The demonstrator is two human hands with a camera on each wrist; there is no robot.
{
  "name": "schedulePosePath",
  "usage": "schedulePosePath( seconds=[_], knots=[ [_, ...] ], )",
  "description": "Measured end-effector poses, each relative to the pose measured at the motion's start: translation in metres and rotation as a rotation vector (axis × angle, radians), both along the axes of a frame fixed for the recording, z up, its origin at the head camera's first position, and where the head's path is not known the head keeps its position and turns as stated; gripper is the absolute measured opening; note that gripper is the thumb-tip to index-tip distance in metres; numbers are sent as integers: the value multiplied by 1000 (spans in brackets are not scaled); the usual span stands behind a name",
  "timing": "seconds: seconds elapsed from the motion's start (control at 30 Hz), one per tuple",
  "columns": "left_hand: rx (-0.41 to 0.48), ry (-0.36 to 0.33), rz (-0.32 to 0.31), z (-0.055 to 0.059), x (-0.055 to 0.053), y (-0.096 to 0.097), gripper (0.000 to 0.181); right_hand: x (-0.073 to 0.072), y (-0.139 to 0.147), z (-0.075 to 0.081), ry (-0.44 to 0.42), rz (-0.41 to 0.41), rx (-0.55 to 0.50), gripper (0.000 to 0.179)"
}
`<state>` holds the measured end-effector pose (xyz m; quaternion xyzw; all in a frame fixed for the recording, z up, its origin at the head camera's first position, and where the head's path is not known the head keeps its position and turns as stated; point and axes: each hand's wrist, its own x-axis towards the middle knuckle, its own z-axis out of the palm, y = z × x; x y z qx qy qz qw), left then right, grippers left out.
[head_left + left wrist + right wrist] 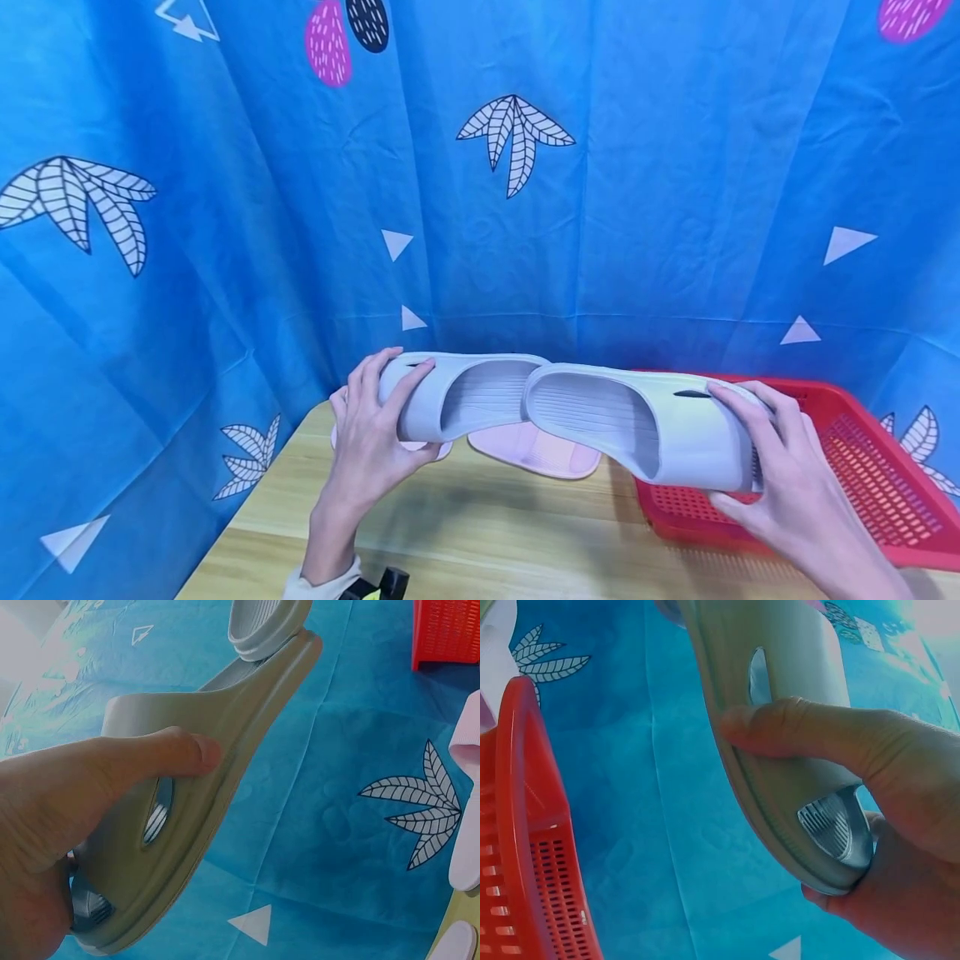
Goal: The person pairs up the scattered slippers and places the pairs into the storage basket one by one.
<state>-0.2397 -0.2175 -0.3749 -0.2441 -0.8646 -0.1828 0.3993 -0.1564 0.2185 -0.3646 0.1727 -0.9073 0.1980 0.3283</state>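
Two grey slide slippers are held up above the table, their heel ends touching and overlapping in the middle. My left hand grips the left slipper round its toe end, thumb along the side of the strap in the left wrist view. The right slipper is gripped by my right hand at its toe end; its thumb lies by the slot in the strap in the right wrist view. Below them on the table lie pink slippers, partly hidden behind the grey pair and my left hand.
A red perforated plastic basket stands on the table's right, partly behind my right hand. The wooden table borders a blue patterned curtain at the back and left. A dark strap device is on my left wrist.
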Motion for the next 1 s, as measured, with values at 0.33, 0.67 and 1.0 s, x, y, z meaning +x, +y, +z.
schedulePosePath(
  seconds=[0.33, 0.67, 1.0],
  knots=[
    [20, -25, -16, -1, 1, 1, 104, -1, -6, 0, 51, 2, 46, 136],
    [-10, -18, -11, -1, 0, 5, 101, -3, -12, -1, 72, 39, 44, 133],
    [-2, -22, -14, -1, 1, 8, 100, -3, -17, 0, 54, 44, 30, 137]
  ],
)
